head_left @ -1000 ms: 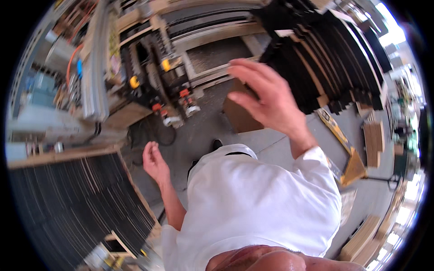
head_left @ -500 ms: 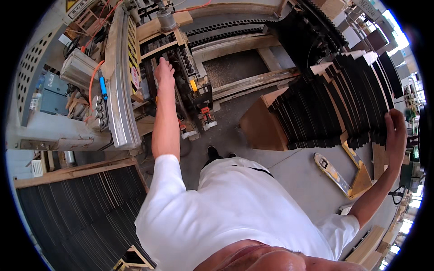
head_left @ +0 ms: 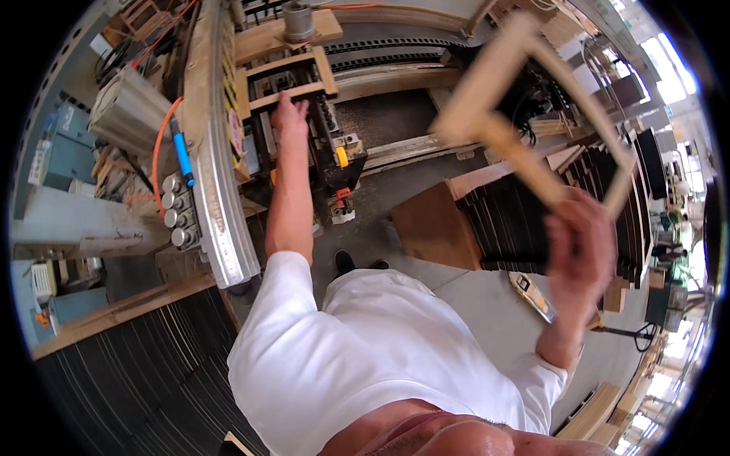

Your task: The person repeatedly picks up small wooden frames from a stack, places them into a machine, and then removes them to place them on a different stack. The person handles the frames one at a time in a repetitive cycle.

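Note:
My left hand (head_left: 291, 118) reaches to the machine (head_left: 331, 140), its fingers closed at the near bar of a light wooden frame (head_left: 315, 64) that sits on the machine. How far the fingers wrap round that bar is partly hidden. On the right, my right hand (head_left: 582, 247) grips a second wooden frame (head_left: 525, 163) by one corner. That frame is held up in the air, tilted, and both it and the hand are smeared by motion. Behind and below it stands a tall stack of dark-edged frame pieces (head_left: 502, 220).
A metal rail (head_left: 209, 190) with a blue pen-like tool (head_left: 182, 156) and an orange hose runs at my left. Dark panels (head_left: 137, 380) fill a wooden-edged bin at lower left. A pallet jack (head_left: 532, 296) stands on the floor beside the right stack.
My right hand has come from the stack's far right side inward, now carrying a wooden frame. My left hand has moved onto the near bar of the frame on the machine. The view has shifted.

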`<state>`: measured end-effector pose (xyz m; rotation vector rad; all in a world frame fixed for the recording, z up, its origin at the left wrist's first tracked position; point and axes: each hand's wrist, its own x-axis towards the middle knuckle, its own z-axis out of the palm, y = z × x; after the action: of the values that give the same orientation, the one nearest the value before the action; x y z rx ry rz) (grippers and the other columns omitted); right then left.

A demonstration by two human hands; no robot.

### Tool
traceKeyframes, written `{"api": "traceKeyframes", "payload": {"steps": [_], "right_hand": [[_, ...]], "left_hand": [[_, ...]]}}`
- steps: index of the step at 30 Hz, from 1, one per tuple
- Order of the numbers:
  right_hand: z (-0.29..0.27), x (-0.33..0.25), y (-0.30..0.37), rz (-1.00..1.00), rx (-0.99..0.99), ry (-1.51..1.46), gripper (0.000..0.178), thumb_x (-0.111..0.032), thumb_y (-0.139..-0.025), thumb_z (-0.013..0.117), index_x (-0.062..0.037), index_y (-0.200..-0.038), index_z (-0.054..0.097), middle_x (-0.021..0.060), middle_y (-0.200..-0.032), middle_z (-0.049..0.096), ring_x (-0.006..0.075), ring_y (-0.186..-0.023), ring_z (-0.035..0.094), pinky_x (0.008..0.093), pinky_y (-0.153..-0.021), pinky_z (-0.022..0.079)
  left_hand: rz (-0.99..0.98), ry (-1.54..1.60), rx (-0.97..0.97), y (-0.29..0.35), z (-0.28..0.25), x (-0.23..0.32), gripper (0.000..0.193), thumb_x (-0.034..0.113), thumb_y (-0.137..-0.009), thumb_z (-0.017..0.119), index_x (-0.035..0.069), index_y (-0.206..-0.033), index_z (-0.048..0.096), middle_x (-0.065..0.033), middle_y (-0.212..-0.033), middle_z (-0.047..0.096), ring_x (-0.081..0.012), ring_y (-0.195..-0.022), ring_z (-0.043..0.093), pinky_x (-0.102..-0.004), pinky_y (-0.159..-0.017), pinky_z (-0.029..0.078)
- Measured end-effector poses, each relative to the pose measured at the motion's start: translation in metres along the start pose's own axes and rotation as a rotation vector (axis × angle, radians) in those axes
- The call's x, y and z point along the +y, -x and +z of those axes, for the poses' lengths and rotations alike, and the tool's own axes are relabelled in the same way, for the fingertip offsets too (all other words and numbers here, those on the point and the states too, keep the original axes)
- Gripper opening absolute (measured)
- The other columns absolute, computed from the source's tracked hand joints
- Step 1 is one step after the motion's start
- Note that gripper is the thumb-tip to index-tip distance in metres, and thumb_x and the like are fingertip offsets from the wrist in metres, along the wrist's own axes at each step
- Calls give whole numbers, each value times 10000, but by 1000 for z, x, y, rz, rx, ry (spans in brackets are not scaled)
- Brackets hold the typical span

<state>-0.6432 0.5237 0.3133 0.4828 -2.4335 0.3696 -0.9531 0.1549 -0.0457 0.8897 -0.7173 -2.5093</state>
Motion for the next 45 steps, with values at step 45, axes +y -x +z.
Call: {"api": "traceKeyframes", "payload": {"steps": [45], "right_hand": [[541, -42, -189, -452, -496, -559, 250, -2, -714, 555, -21, -954, 623, 219, -890, 676, 392, -901, 642, 465, -803, 506]], "left_hand": [[39, -22, 13, 361, -184, -21, 351, 3, -946, 517, 47, -1293, 494, -98, -1280, 565, -271, -1249, 520, -412, -1055, 440]]}}
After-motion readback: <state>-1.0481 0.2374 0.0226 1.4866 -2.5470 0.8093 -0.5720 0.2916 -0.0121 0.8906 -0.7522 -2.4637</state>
